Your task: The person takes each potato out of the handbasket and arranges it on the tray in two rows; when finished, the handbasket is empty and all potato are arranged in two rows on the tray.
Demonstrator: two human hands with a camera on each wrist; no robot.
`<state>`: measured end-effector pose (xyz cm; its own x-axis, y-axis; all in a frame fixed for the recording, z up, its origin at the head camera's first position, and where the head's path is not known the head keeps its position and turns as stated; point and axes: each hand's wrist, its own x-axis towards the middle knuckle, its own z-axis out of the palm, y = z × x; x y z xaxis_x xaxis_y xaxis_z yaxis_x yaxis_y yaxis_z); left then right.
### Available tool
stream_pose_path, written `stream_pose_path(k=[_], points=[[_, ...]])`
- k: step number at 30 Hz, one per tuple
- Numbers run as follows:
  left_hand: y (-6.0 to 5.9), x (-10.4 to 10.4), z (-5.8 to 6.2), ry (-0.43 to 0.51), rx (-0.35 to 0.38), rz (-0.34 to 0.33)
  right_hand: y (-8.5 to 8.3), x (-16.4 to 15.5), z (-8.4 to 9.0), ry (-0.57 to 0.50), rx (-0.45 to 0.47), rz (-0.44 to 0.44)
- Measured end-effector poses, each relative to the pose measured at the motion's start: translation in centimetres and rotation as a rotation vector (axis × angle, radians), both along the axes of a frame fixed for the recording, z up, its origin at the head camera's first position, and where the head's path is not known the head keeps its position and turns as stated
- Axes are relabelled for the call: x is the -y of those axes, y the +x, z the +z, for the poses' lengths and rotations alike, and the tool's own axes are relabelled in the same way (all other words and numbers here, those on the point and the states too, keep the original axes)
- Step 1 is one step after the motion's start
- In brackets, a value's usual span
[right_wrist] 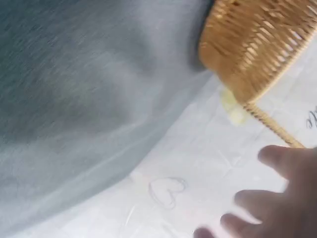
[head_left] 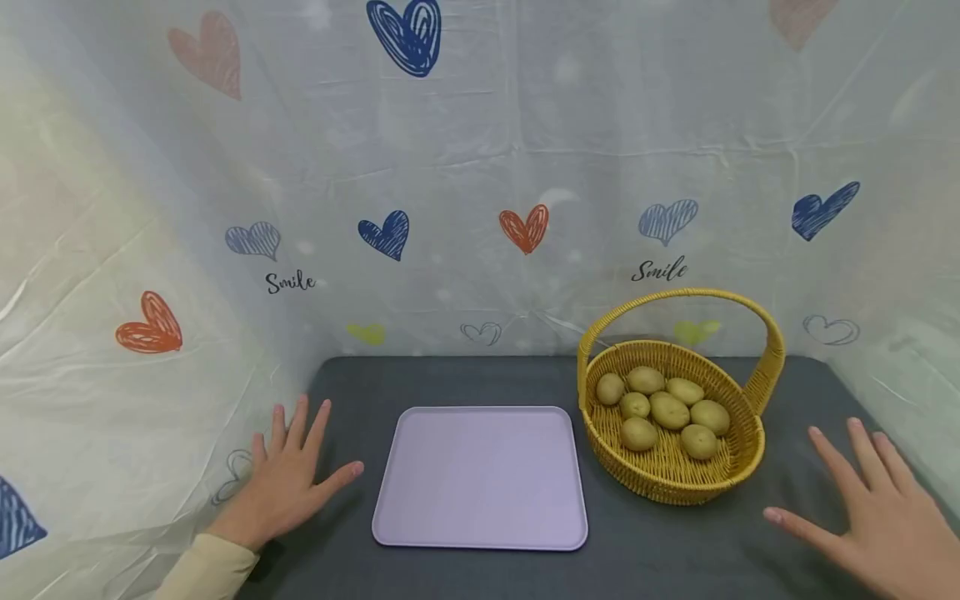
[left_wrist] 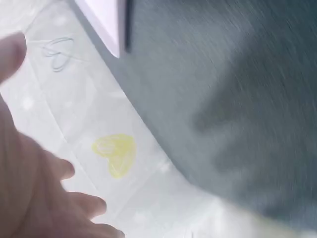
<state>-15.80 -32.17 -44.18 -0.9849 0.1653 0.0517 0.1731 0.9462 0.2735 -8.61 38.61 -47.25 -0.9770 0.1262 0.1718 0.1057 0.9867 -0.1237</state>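
Observation:
My left hand hovers over the table's left side, fingers spread, holding nothing. To its right lies a pale purple rectangular tray with a raised rim and a bare surface. A yellow woven basket with a tall arched handle stands right of the tray and holds several potatoes. My right hand, also spread and holding nothing, is at the right, beside the basket. In the left wrist view a corner of the tray shows; in the right wrist view, the basket's side.
A dark grey cloth covers the table. Behind it and along both sides hangs a white curtain printed with hearts and the word "Smile". The basket's handle rises in front of the curtain.

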Motion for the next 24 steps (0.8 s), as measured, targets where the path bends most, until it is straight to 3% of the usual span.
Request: stream_pose_path(k=[5, 9, 12, 17, 24], points=[[-0.7, -1.4, -0.4, 0.120, 0.014, -0.045, -1.0, 0.5, 2.5, -0.138, -0.045, 0.116], [-1.3, -3.2, -0.6, 0.153, 0.039, -0.057, -1.6, 2.0, 4.4, -0.148, -0.112, 0.172], [-2.0, -4.6, -0.9, 0.157, 0.100, -0.044, -2.7, 3.2, 5.9, -0.136, -0.114, 0.230], [-3.0, -6.1, -1.4, 0.149, 0.212, -0.018, -5.7, 5.1, 7.4, -0.176, -0.014, 0.350], [-3.9, -7.3, -2.7, 0.250, 0.224, -0.004, -9.5, 7.1, 7.6, -0.229, 0.114, 0.431]])
